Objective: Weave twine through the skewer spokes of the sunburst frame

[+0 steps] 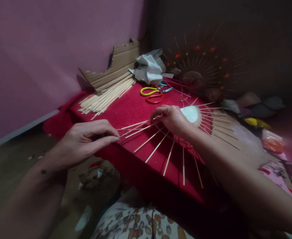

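Note:
A sunburst of thin wooden sticks (pixel 152 153) fans out from a round centre with a pale, shiny disc (pixel 190 114) and a twine-like rim. Dark twine (pixel 133 129) runs around the sticks partway out. My left hand (pixel 92 137) pinches the loose twine between thumb and fingers, left of the stick ends. My right hand (pixel 172 119) is closed at the sticks beside the disc, its fingertips on the twine where it meets a stick. The right hand and forearm cover part of the sunburst.
A bundle of sticks (pixel 108 96) lies by torn cardboard (pixel 118 61). Scissors (pixel 152 94) with yellow and red handles lie near crumpled pale cloth (pixel 150 68) on the red-covered table (pixel 126 103). A flowered sunburst (pixel 198 63) stands behind. Plastic packets (pixel 272 141) lie right.

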{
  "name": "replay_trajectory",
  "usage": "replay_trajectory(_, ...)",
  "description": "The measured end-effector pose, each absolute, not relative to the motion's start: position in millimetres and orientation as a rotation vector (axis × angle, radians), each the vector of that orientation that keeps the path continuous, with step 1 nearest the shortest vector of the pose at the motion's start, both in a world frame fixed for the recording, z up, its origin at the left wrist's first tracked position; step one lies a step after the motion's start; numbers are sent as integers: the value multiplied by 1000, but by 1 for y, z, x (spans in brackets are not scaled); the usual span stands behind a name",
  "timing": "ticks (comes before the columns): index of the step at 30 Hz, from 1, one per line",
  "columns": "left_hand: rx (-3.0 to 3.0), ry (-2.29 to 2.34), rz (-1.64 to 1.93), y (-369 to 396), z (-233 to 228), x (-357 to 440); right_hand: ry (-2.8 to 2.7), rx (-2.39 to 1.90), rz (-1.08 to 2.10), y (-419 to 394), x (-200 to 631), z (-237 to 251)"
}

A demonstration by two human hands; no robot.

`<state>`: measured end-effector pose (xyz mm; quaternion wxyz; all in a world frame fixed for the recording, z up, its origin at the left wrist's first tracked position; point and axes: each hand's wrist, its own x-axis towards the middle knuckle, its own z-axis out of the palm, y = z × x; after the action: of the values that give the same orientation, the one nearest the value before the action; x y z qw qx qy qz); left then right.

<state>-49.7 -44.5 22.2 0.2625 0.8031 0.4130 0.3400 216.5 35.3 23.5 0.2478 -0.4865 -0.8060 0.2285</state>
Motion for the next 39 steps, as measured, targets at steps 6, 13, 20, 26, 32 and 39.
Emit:
replay_trajectory(6,2245,1041,883,-61,22,-32,-2187,-1317,596,40,217,21)
replay_trajectory(13,2256,1067,813,-63,13,-28,-2166,-1388,537,37,216,20)
replay_trajectory(20,2247,1051,749,-64,12,-28,-2243,-1347,534,35,216,22)
replay_trajectory(26,2221,1130,839,-61,13,-23,-2226,-1311,547,34,218,18)
replay_trajectory(32,2211,1144,860,-58,10,-17,-2222,-1322,548,33,218,17)
replay_trajectory(39,2290,1110,895,-53,29,-17,-2236,-1392,520,30,213,21)
